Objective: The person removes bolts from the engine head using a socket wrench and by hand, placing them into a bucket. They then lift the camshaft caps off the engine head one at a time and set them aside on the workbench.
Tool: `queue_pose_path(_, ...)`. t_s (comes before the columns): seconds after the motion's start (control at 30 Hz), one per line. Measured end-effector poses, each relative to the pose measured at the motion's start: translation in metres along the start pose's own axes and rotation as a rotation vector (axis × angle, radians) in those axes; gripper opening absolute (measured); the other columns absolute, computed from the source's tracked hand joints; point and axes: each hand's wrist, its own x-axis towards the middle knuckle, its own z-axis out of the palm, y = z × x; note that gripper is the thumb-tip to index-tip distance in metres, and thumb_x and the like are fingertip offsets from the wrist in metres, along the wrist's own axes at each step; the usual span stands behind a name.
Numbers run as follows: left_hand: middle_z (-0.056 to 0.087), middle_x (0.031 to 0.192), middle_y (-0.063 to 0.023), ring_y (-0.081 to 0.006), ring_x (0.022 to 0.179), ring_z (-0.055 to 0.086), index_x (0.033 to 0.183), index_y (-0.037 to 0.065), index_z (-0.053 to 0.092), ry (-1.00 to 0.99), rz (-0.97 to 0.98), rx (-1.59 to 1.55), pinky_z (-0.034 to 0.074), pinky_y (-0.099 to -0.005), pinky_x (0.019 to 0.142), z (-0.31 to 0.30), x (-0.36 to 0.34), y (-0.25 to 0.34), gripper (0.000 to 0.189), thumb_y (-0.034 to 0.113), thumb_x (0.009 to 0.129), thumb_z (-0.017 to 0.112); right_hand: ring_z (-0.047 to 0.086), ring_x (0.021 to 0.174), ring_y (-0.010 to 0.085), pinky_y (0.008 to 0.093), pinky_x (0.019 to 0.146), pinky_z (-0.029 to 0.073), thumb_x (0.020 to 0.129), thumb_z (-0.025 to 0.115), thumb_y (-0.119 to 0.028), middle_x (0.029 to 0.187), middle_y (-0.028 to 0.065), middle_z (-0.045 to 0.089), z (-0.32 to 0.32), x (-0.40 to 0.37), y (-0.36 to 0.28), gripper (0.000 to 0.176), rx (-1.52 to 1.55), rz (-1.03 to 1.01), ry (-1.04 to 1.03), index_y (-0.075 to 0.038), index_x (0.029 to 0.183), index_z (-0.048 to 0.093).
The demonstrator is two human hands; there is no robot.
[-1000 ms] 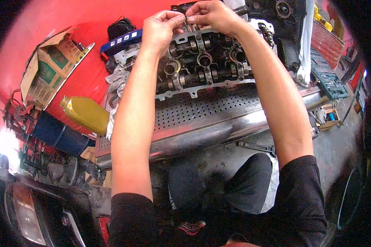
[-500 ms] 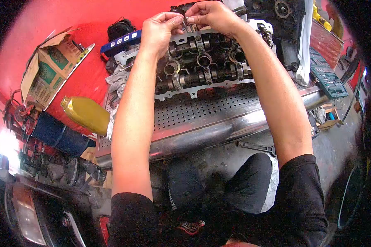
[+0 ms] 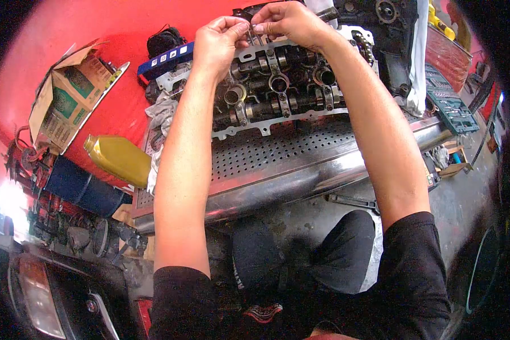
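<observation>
My left hand [image 3: 220, 42] is closed in a pinch over the far edge of an engine cylinder head [image 3: 278, 83]. Almost touching it, my right hand [image 3: 291, 24] pinches too, fingertips against the same spot. Whatever sits between the fingers is small, perhaps thin and metallic, and I cannot make it out. The cylinder head lies with its camshafts and round spark plug tubes facing up. It rests on a perforated metal bench [image 3: 249, 161].
Left of the bench are a yellow-green plastic bottle [image 3: 119, 158], an open cardboard box [image 3: 68, 105] and a blue drum [image 3: 82, 187]. A blue box [image 3: 167, 59] lies behind the cylinder head. To the right stand a dark engine block [image 3: 396, 45] and a green socket set [image 3: 450, 107].
Both hands stay pinched together at nearly the same place, with only a slight shift to the left. The cylinder head appears unmoved apart from a small shift of the view.
</observation>
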Motion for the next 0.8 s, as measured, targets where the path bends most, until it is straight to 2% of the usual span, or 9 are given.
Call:
queue_pose_path(0.23,0.070,0.084,-0.0023,-0.0088,0.067,0.061,0.096,0.001,0.071,0.012,0.015,-0.006,0.051,-0.0233,0.063,0.0011,-0.0024,0.0016,0.010,0.010,0.091,0.070,0.064,0.071,0.0120,0.0267,0.065,0.051,0.094,0.067,-0.007,0.083,0.0037,0.069,-0.0006,-0.0001,0.0022,0.009,0.028,-0.035,-0.019,-0.001,0.101,0.067)
queue_pose_path(0.8,0.069,0.085,-0.0039,-0.0109,0.067,0.062,0.100,0.001,0.070,-0.007,0.013,-0.048,0.054,-0.0244,0.065,0.0006,-0.0026,0.0004,0.012,0.010,0.092,0.069,0.064,0.070,0.0120,0.0276,0.064,0.051,0.093,0.068,-0.008,0.082,0.0029,0.069,0.0008,-0.0027,-0.0029,0.009,0.010,0.011,0.013,-0.002,0.100,0.068)
